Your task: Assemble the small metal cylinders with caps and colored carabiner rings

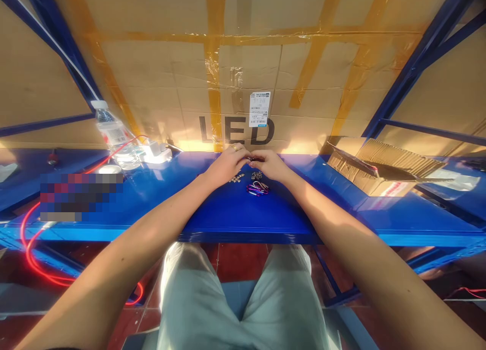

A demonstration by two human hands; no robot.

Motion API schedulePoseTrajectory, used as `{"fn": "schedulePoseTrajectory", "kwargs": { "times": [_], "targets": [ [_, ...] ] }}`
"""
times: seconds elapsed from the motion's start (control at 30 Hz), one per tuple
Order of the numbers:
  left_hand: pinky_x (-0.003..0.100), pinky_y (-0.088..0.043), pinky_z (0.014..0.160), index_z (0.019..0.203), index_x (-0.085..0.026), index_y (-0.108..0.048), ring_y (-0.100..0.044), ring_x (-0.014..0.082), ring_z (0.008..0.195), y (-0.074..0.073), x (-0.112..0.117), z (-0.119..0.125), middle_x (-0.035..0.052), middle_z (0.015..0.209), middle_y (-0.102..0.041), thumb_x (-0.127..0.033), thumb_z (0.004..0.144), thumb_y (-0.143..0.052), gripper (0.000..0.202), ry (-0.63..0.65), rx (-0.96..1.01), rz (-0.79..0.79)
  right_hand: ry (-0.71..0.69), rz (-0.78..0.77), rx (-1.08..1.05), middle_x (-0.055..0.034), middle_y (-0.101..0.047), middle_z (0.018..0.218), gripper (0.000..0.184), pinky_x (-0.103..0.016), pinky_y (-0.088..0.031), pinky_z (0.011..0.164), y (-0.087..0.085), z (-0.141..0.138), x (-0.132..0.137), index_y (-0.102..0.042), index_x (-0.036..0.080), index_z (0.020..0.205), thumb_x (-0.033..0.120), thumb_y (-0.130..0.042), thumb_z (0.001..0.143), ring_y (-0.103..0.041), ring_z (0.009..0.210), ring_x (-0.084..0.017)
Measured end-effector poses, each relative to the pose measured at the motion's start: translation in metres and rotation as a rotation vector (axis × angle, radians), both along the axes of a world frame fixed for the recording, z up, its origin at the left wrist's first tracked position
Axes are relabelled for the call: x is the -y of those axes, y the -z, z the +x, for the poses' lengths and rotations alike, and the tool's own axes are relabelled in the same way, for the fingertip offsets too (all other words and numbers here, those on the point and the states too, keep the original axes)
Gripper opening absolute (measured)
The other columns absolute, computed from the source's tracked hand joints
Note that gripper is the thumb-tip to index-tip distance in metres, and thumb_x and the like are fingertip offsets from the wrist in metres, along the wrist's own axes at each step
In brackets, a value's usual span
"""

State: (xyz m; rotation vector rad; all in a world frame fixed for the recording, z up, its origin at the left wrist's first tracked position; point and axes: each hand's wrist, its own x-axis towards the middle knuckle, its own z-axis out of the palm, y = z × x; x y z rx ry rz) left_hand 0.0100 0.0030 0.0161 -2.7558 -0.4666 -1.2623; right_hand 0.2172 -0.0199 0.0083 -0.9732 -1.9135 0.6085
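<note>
My left hand (228, 163) and my right hand (270, 165) meet over the far part of the blue tabletop (243, 213). Their fingertips are pinched together around a small dark item (250, 159), too small to name. Below my left hand lie several small gold-coloured pieces (237, 178). Beside them, nearer my right hand, is a little pile of silvery metal pieces (257, 176). Closer to me rests a bunch of purple and pink carabiner-like clips (257, 189). A ring shows on a finger of my left hand.
A large taped carton (182, 86) marked LED stands behind the table. On the right sits an open cardboard box (372, 170). At left are a water bottle (117, 137), a white plug adapter (155, 151), a red glowing cable (26, 238) and a blurred-out item (76, 195).
</note>
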Motion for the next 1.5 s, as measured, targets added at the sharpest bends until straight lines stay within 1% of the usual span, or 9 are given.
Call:
{"fn": "schedulePoseTrajectory", "kwargs": {
  "times": [0.17, 0.53, 0.77, 0.97, 1.17, 1.33, 1.5],
  "targets": [
    [0.04, -0.054, 0.09, 0.111, -0.02, -0.069, -0.063, 0.0235, 0.103, 0.002, 0.0009, 0.0015, 0.0084, 0.103, -0.065, -0.021, 0.105, -0.053, 0.017, -0.001, -0.013, 0.026, -0.004, 0.012, -0.013, -0.0029, -0.07, 0.083, 0.015, -0.039, -0.049, 0.086, 0.0008, 0.001, -0.0008, -0.072, 0.017, 0.084, 0.03, -0.067, 0.079, -0.061, 0.087, -0.023],
    [0.042, -0.053, 0.092, 0.113, -0.02, -0.068, -0.061, 0.024, 0.103, 0.0034, 0.0018, 0.0032, 0.0091, 0.103, -0.063, -0.022, 0.106, -0.05, 0.019, -0.013, -0.039, 0.034, 0.037, 0.057, -0.019, -0.0034, -0.073, 0.088, 0.012, -0.038, -0.05, 0.088, -0.0016, 0.0004, 0.0006, -0.075, 0.018, 0.084, 0.025, -0.068, 0.078, -0.064, 0.091, -0.023],
    [0.042, -0.053, 0.092, 0.113, -0.019, -0.066, -0.06, 0.0238, 0.103, 0.0031, 0.0041, 0.0041, 0.0098, 0.104, -0.063, -0.023, 0.107, -0.049, 0.019, -0.007, -0.044, 0.041, 0.049, 0.084, 0.007, -0.0044, -0.072, 0.091, 0.012, -0.039, -0.049, 0.09, -0.002, 0.002, 0.002, -0.076, 0.018, 0.085, 0.025, -0.068, 0.08, -0.063, 0.092, -0.023],
    [0.041, -0.053, 0.09, 0.111, -0.019, -0.066, -0.06, 0.024, 0.101, 0.0042, 0.0034, 0.0048, 0.0097, 0.102, -0.062, -0.024, 0.107, -0.048, 0.02, 0.006, -0.057, 0.05, 0.055, 0.086, 0.025, -0.0037, -0.072, 0.087, 0.011, -0.038, -0.049, 0.087, -0.0008, 0.0026, 0.0002, -0.075, 0.018, 0.083, 0.027, -0.069, 0.08, -0.063, 0.091, -0.023],
    [0.042, -0.053, 0.09, 0.111, -0.019, -0.066, -0.06, 0.0246, 0.101, 0.0067, 0.0007, 0.0055, 0.01, 0.102, -0.062, -0.022, 0.106, -0.048, 0.019, 0.006, -0.066, 0.056, 0.025, 0.089, 0.012, -0.0038, -0.073, 0.088, 0.013, -0.038, -0.049, 0.088, 0.0006, 0.0025, 0.0, -0.075, 0.018, 0.083, 0.029, -0.069, 0.08, -0.064, 0.09, -0.023],
    [0.043, -0.053, 0.092, 0.112, -0.02, -0.064, -0.06, 0.0252, 0.103, 0.0044, 0.0046, 0.0045, 0.01, 0.105, -0.062, -0.023, 0.106, -0.049, 0.017, -0.029, -0.079, 0.04, 0.055, 0.093, 0.022, -0.004, -0.074, 0.087, 0.014, -0.039, -0.05, 0.087, 0.0005, 0.0029, 0.0, -0.076, 0.019, 0.084, 0.03, -0.069, 0.08, -0.064, 0.09, -0.024],
    [0.042, -0.053, 0.091, 0.108, -0.019, -0.066, -0.06, 0.0253, 0.102, 0.0032, 0.0062, 0.0021, 0.0104, 0.105, -0.061, -0.026, 0.105, -0.051, 0.016, -0.068, -0.092, 0.059, 0.063, 0.082, 0.0, -0.0059, -0.078, 0.096, 0.016, -0.04, -0.051, 0.092, -0.0012, 0.0023, 0.0009, -0.078, 0.019, 0.088, 0.027, -0.069, 0.077, -0.067, 0.094, -0.025]
  ]
}}
